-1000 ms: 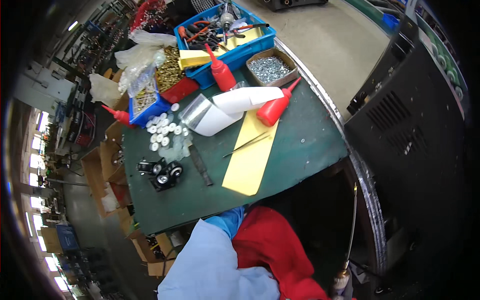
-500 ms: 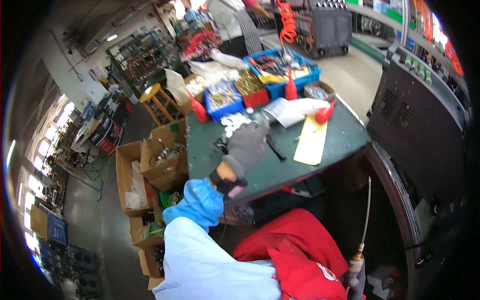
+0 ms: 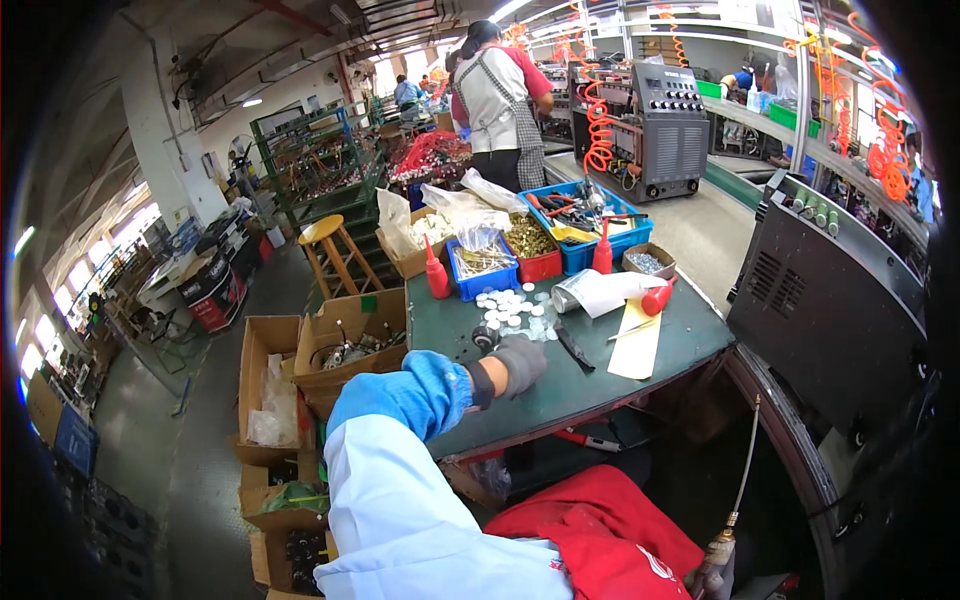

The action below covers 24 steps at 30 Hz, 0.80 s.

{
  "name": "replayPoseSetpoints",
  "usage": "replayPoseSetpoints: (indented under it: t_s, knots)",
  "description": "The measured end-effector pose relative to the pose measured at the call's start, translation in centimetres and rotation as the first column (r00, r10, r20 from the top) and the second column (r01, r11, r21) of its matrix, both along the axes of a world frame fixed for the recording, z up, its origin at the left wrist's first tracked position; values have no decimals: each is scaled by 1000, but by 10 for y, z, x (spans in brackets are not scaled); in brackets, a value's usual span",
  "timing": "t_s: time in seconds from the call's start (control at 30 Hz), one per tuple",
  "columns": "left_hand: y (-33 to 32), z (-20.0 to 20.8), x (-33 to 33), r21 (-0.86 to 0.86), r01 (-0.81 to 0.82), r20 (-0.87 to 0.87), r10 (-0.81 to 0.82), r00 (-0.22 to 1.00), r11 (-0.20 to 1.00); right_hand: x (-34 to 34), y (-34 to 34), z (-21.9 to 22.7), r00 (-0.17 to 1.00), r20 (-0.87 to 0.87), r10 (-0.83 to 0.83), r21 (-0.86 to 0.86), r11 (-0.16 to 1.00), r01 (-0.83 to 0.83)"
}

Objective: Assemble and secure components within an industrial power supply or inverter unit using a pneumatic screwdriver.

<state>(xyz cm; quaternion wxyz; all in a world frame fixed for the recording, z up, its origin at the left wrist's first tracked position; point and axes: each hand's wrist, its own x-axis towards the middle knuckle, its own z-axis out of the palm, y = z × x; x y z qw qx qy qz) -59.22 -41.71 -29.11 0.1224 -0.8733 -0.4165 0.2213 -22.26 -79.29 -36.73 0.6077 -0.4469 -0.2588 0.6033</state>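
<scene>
My left hand (image 3: 522, 366), in a grey glove, is low over the near left part of the green table (image 3: 640, 372). Its fingers look curled in, and what they hold, if anything, is hidden. A small black round part (image 3: 486, 338) sits right beside the glove. Just beyond lie several white round caps (image 3: 514, 321) and clear discs (image 3: 538, 328). To the right of the hand is a black strip-like piece (image 3: 573, 348). My right hand does not show. At the lower right, a thin metal tube with a brass fitting (image 3: 733, 519) points up.
Behind the caps stand a blue tray (image 3: 486, 287), a red bin (image 3: 540, 267), a blue tool crate (image 3: 632, 240) and red squeeze bottles (image 3: 437, 276). A yellow paper (image 3: 635, 345) lies at the right. Cardboard boxes (image 3: 345, 385) flank the table's left. A co-worker (image 3: 495, 110) stands beyond.
The view has tipped up, showing more of the room. My left hand has drawn back from the white caps toward the near edge, uncovering them.
</scene>
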Motion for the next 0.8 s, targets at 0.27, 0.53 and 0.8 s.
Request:
replayPoseSetpoints:
  t_s: [0.27, 0.53, 0.8]
  knots:
    - [28, 60, 87, -344, -32, 823, 318, 470, 938, -2, 25, 20, 978, 198, -71, 23, 997, 68]
    - [43, -17, 312, -605, 551, 625, 772, -119, 574, 14, 70, 39, 959, 161, -234, -36, 969, 243]
    - [45, -56, 389, -547, 430, 621, 692, -367, 718, 38, 93, 55, 965, 181, -191, -164, 961, 221]
